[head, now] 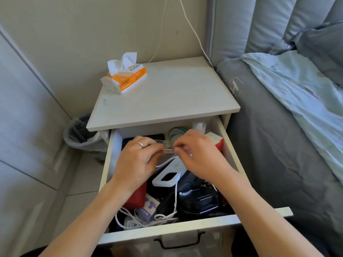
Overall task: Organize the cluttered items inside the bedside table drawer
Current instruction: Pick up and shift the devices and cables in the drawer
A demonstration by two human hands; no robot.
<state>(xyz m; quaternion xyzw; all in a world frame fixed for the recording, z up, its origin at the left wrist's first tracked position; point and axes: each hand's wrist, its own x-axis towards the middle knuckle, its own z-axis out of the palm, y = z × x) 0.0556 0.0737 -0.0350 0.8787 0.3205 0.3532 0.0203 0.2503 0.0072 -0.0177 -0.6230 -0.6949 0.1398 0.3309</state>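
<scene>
Plainly little had been sorted: the drawer (229,154) stood pulled out and was crowded. At its left a red box (136,197) lay under the left hand (136,162), whose curled fingers pinched a thin clear item (168,150); what it was could not be told. The right hand (199,154) pinched the item's other end above the middle. Below, white cords (148,218) tangled beside a black device (198,199). Nearly everything was left to arrange.
</scene>
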